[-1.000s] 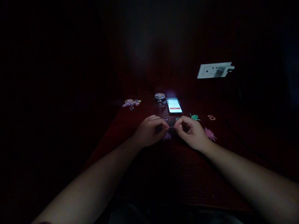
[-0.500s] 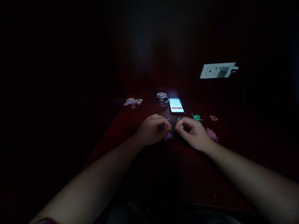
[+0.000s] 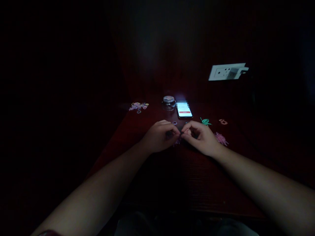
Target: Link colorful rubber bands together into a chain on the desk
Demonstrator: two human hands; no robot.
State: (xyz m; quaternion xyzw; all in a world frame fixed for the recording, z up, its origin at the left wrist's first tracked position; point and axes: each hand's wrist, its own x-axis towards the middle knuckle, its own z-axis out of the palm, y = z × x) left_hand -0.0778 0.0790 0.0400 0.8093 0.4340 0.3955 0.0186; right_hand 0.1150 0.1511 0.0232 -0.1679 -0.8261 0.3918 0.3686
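Note:
Over the middle of the dark red table [image 3: 197, 183], my left hand [image 3: 161, 136] is closed, thumb and forefinger pinched together. Facing it, my right hand [image 3: 200, 139] is pinched as well, its fingertips almost touching the left ones. Whatever lies between the fingertips is too small and dark to make out. Purple-pink pieces [image 3: 176, 143] lie just below the left fingertips, partly hidden. A small pale ring-shaped band [image 3: 174, 123] rests beyond the hands. Next to my right wrist is a pile of pink strips [image 3: 221, 139].
Behind the hands stand a lidded clear jar [image 3: 168, 105] and a lit phone [image 3: 185, 111]. A green looped strip [image 3: 205, 121] and an orange loop [image 3: 223, 121] lie to the right. Several coloured bands [image 3: 138, 106] are heaped at the left. A socket [image 3: 226, 72] is on the wall.
My right hand has come slightly left, bringing its fingertips closer to the left hand's. The whole view has shifted a little; the things on the table lie as before.

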